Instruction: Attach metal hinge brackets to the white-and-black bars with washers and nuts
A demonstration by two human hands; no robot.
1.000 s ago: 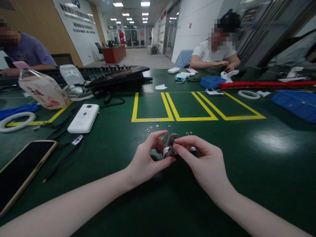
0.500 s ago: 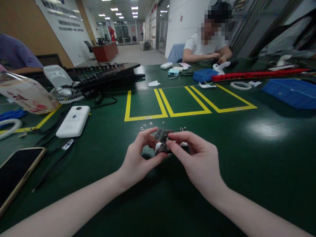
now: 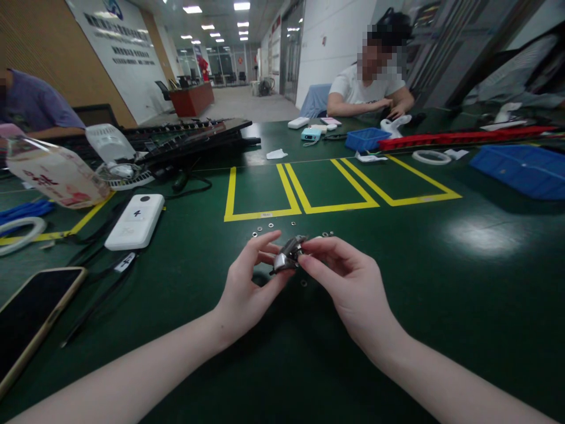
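The left hand [image 3: 247, 277] was curled partway, thumb under a metal part [image 3: 286, 256] and forefinger arched out beyond it, cradling it. The right hand [image 3: 353, 280] had its thumb and forefinger pinched nearly together at the part's right end; whether they also gripped some smaller piece was hidden. The part was held tilted between the two hands, just above the green table [image 3: 441, 330].

One nut [image 3: 303, 283] lay just below the part, between the hands. More nuts [image 3: 271, 225] lay scattered beyond the left fingertips, and a few small pieces [image 3: 325, 234] lay behind the right hand. Past these, yellow tape [image 3: 344, 208] marked three frames side by side.

Out to the left were a white device [image 3: 135, 227] marked 4, a black strap [image 3: 95, 303], a phone [image 3: 39, 321], a bottle [image 3: 57, 176] and a white fan [image 3: 108, 143]. To the right, beyond the frames, stood a small blue tray [image 3: 364, 142], a red strip [image 3: 463, 139] and a larger blue bin [image 3: 521, 174]. Across the table sat a person in a white shirt [image 3: 359, 88]; another, in purple [image 3: 37, 103], sat at far left.
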